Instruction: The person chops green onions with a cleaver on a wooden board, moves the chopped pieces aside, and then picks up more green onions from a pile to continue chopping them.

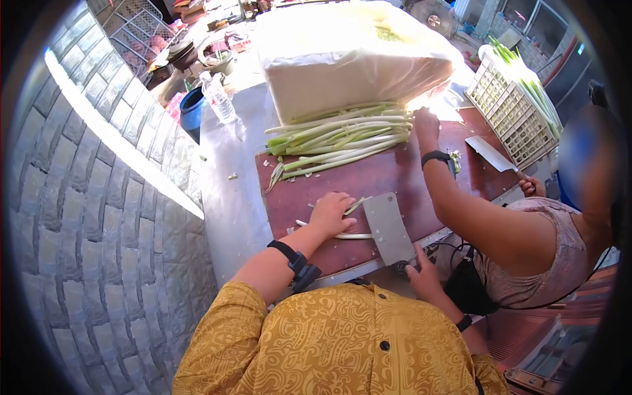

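Observation:
My left hand (331, 214) presses down on a few scallions (356, 236) lying on the reddish cutting board (289, 197). Its fingers curl over the stalks, whose white and green ends stick out on both sides. In my right hand (424, 273) is the handle of a cleaver (387, 227). The broad blade lies over the board, just right of my left hand, and hides the right tips of the scallions. Behind my hands, a pile of scallions (349, 138) stretches across the back of the board.
At right, a co-worker's hand (426, 125) touches the pile's right end; their other hand grips a second cleaver (490, 155). A plastic-covered white box (329, 92) stands behind the pile. A crate (513, 108) holds more scallions. A plastic bottle (218, 99) stands left, near a brick wall (99, 243).

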Motion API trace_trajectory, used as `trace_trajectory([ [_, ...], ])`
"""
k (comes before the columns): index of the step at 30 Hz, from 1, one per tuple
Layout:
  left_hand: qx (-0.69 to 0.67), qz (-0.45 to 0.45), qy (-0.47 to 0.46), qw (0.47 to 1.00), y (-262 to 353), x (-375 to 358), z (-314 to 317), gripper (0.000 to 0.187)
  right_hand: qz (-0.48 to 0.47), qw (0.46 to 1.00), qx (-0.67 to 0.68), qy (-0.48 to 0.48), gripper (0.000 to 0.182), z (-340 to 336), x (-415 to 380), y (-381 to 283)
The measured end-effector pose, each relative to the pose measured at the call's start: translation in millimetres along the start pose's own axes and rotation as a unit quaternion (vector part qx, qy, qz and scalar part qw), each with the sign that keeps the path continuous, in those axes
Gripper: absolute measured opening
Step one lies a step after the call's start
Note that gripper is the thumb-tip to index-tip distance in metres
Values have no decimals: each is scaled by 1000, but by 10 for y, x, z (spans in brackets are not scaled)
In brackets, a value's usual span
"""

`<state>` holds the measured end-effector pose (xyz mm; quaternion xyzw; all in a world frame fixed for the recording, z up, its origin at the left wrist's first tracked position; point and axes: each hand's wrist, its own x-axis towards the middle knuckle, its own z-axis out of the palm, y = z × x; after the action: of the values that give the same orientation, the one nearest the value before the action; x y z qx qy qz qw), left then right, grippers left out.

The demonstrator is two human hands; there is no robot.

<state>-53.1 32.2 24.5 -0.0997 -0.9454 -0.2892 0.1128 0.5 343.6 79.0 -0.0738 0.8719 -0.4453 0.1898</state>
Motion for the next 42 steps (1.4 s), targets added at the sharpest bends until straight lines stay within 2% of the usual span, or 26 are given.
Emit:
trace_trajectory([
  [1,9,10,-23,1000,7,-6,64,38,-15,1000,-17,12,63,37,-14,104],
  [2,18,20,-45,999,1,-14,143,35,-70,996,-48,37,59,82,-1,321],
  [4,4,31,-65,997,73,-55,155,22,-2,999,-20,26,57,55,-68,268],
  [7,-30,75,-80,994,81,-249,136,22,57,998,27,18,52,53,-102,221],
  [10,-30,125,-69,989,100,-397,54,25,106,994,13,8,50,-21,-200,-54],
  [12,-22,157,-50,986,83,-455,46,24,48,999,1,27,49,48,-197,207],
  [13,-26,145,-40,988,51,-471,87,23,18,999,-6,36,49,63,-187,228],
  [15,-34,121,-21,992,15,-483,130,19,35,999,0,25,49,55,-195,145],
  [18,11,-36,7,999,-28,-401,66,15,38,999,7,18,49,64,-182,-11],
  [21,26,-50,65,996,-103,-344,5,10,44,999,19,14,49,49,-174,-54],
  [22,27,-23,56,998,-139,-339,-4,10,43,999,22,13,48,44,-170,-30],
  [24,30,31,37,998,-231,-321,3,9,16,999,21,21,47,70,-123,293],
  [25,46,41,32,998,-263,-290,-2,10,-7,1000,14,25,46,136,-27,820],
  [27,76,63,21,995,-325,-218,-18,11,-11,999,17,27,45,140,-9,861],
  [28,90,59,20,994,-352,-172,-12,11,8,999,25,26,45,74,-112,300],
  [30,118,52,18,991,-369,-89,3,12,32,999,35,25,44,35,-153,-16],
  [36,55,16,26,998,-344,138,-209,15,40,997,63,24,44,27,-128,145],
  [39,88,-58,47,993,-527,408,-316,17,42,996,70,20,44,15,-157,122],
  [42,190,-81,115,972,-769,649,-380,15,50,996,73,16,46,-16,-172,116],
])
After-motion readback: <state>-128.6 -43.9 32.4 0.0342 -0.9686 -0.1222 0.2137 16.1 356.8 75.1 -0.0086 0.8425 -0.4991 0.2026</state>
